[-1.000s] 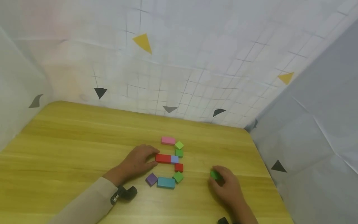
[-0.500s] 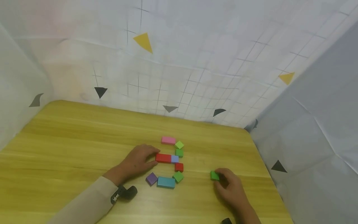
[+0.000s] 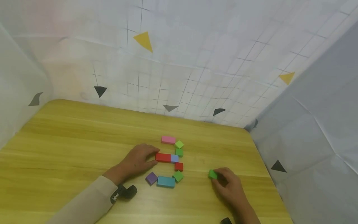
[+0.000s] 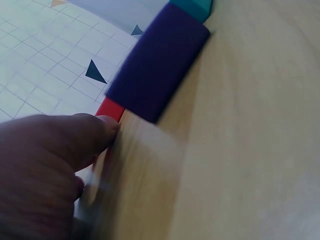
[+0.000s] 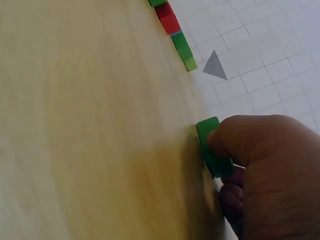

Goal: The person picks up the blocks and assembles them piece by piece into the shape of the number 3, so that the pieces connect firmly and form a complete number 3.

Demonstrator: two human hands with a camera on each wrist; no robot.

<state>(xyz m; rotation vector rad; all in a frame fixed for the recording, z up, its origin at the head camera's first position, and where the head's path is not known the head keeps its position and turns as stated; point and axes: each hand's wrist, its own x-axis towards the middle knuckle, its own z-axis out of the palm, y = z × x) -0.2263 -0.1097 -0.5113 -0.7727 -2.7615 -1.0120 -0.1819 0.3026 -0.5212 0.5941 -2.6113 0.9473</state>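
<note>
My left hand (image 3: pixel 139 158) grips the left end of a long red block (image 3: pixel 163 157), thumb on the near side and forefinger on the far side. A small light-blue block (image 3: pixel 174 158) touches the red block's right end. To the right, apart from the row, my right hand (image 3: pixel 230 186) pinches a green block (image 3: pixel 212 174) by its right side. The right wrist view shows the thumb pressed on this green block (image 5: pixel 215 147); the other fingers are partly hidden. In the left wrist view, the purple block (image 4: pixel 159 62) stands before much of the red block (image 4: pixel 109 108).
Behind the red block lie a pink block (image 3: pixel 168 140), a lime cube (image 3: pixel 179 144) and a green cube (image 3: pixel 179 152). In front are a small red block (image 3: pixel 179 166), another green cube (image 3: pixel 178 176), a blue block (image 3: pixel 166 182) and a purple block (image 3: pixel 151 178). Cloth walls border the wooden table (image 3: pixel 84 130).
The green block at my right hand has turned, shifted slightly left and come more into view, as the fingers moved to its right side. My left hand and the other blocks have stayed put.
</note>
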